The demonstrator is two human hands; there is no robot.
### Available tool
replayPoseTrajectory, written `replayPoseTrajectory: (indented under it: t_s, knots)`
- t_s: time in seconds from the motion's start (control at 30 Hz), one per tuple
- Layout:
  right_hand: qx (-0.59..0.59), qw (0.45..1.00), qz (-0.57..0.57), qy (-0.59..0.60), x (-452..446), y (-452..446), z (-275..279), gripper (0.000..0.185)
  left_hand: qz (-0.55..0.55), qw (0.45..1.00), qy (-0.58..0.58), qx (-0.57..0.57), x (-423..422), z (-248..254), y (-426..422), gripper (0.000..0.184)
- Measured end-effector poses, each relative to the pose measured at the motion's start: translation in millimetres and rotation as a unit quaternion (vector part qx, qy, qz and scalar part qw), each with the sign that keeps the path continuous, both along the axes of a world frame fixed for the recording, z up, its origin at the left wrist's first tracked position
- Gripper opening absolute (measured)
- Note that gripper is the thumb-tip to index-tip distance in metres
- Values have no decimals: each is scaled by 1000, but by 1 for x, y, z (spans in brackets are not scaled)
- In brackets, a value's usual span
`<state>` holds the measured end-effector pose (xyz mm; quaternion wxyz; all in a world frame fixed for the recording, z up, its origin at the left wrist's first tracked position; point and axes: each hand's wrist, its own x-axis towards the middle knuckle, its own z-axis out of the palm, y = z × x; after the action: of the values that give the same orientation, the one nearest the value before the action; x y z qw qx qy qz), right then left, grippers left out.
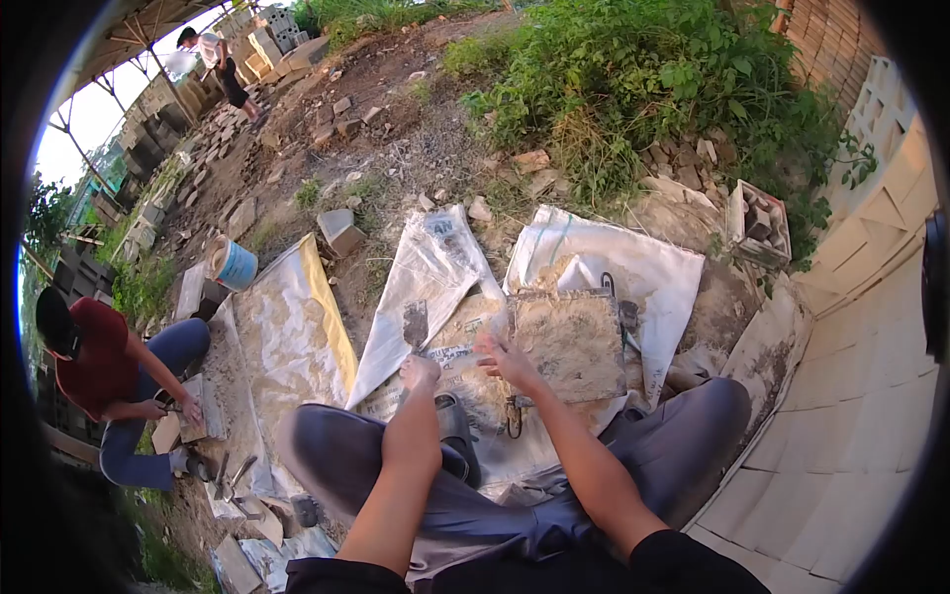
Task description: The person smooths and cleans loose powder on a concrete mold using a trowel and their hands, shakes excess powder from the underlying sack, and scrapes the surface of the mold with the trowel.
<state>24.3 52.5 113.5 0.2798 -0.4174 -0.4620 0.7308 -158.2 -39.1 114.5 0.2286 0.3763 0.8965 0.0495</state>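
My left hand [421,372] is closed around the handle of a small trowel [416,323], whose dark, dirty blade points away from me. My right hand [507,364] is open, fingers spread, at the left edge of a square mold [569,346]. Pale sandy material covers the mold's top, and metal handles [514,417] stick out at its near and far sides. Whether the right fingertips touch the mold, I cannot tell. Beneath lie white woven sacks [633,259] with loose sand on them. A dark shoe [457,436] shows between my legs, close to my left hand.
At the left, a person in a red shirt [99,351] crouches over a block [203,408]. A white-blue bucket [233,263] lies tilted nearby. A crate [760,226] stands at the back right, beside pale blocks [831,396]. Another person [220,69] stands far off.
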Motion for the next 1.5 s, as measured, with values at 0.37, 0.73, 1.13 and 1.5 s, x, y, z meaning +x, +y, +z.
replayPoseTrajectory:
  t_s: [0.37, 0.73, 1.13, 1.5]
  knots:
    - [10, 992, 54, -114, 1, 11, -9, 41, 178, 972, -110, 109, -11, -123, 67, 37]
    - [173, 938, -181, -238, 106, 33, -19, 40, -240, 874, -366, 211, 176, 21, 72, 50]
    - [-64, 894, -424, -129, 248, -68, -58, 43, -417, 755, -463, -204, 262, 39, 44, 62]
    - [51, 787, -304, -534, 217, -107, -39, 36, 40, 956, -180, 228, 132, -129, 44, 52]
